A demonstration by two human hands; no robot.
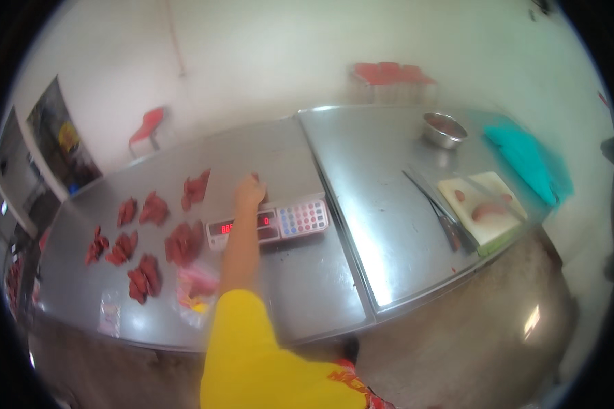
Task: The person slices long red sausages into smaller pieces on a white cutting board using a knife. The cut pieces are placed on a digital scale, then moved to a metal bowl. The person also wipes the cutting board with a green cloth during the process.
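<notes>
My left hand (250,194) reaches out over the metal platform (286,170) of a white digital scale (302,217). Its fingers are closed, and a bit of dark red meat shows at their tips; most of it is hidden. My forearm crosses the scale's lit red display and covers part of it. My right hand is out of the picture. Left of the scale, small piles of red meat lie apart on the steel table, among them one pile (195,189) beside the platform and another (184,243) below it.
A pink and yellow plastic bag (196,290) and a clear packet (109,313) lie near the front edge. On the right table are a steel bowl (445,130), a cutting board (481,204) with meat and a knife, long dark tools (433,204) and a turquoise plastic sheet (525,160).
</notes>
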